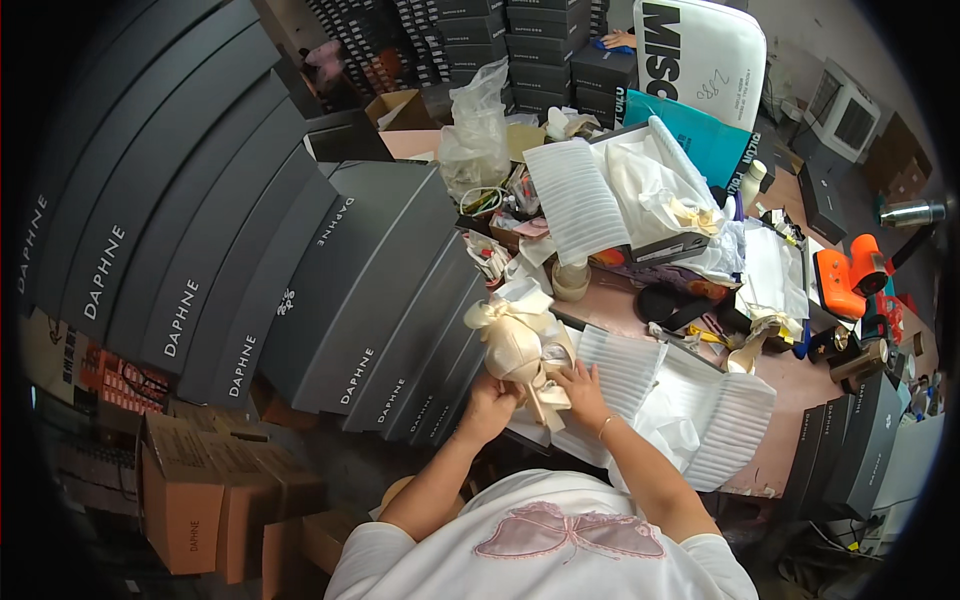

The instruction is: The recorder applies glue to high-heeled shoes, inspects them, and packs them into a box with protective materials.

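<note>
In front of me I hold up a cream satin high-heeled shoe [513,345] with a ribbon bow at its top. A second shoe seems to be pressed against it, but the overlap makes this hard to tell. My left hand [488,408] is closed round the lower left side. From the right, my right hand [584,393] grips the lower part near the heel, some fingers hidden. Just right of my hands lies an open shoebox lined with white tissue [672,440] and ribbed foam sheets [735,418]. Another cream shoe [748,352] lies beyond its far right corner.
Tall stacks of dark grey shoeboxes [370,270] lean close on my left. Another open box [672,248] with tissue and a bow sits further back. An orange device [850,278] stands at the right. Brown cartons [185,490] are low left. A person's hand [620,40] shows far back.
</note>
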The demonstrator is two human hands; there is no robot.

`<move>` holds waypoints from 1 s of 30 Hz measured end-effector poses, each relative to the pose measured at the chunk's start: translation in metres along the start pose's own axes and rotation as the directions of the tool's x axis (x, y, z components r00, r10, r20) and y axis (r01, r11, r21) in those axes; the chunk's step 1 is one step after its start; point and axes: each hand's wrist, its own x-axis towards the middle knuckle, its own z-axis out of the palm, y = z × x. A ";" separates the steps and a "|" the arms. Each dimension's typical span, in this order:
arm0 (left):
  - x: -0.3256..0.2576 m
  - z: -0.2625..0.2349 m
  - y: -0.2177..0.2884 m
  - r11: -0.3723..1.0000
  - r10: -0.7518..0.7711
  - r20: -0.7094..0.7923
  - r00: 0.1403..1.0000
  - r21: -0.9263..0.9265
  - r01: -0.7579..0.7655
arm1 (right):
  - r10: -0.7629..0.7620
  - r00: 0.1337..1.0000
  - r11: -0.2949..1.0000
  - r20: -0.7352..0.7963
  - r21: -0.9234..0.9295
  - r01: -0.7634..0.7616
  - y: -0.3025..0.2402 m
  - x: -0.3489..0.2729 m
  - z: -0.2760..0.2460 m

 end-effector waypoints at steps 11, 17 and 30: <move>0.006 0.096 0.083 0.969 0.003 0.148 0.989 0.246 -0.040 | 0.203 0.926 0.797 -0.319 0.602 0.033 0.024 -0.138 -0.227; 0.000 0.176 0.078 0.970 -0.206 0.333 0.920 0.196 0.146 | 0.255 0.953 0.743 -0.162 0.664 -0.086 0.045 -0.192 -0.225; 0.032 0.169 0.044 0.955 -0.294 0.660 0.691 0.181 0.233 | 0.356 0.934 0.414 0.043 0.888 -0.199 0.044 -0.192 -0.197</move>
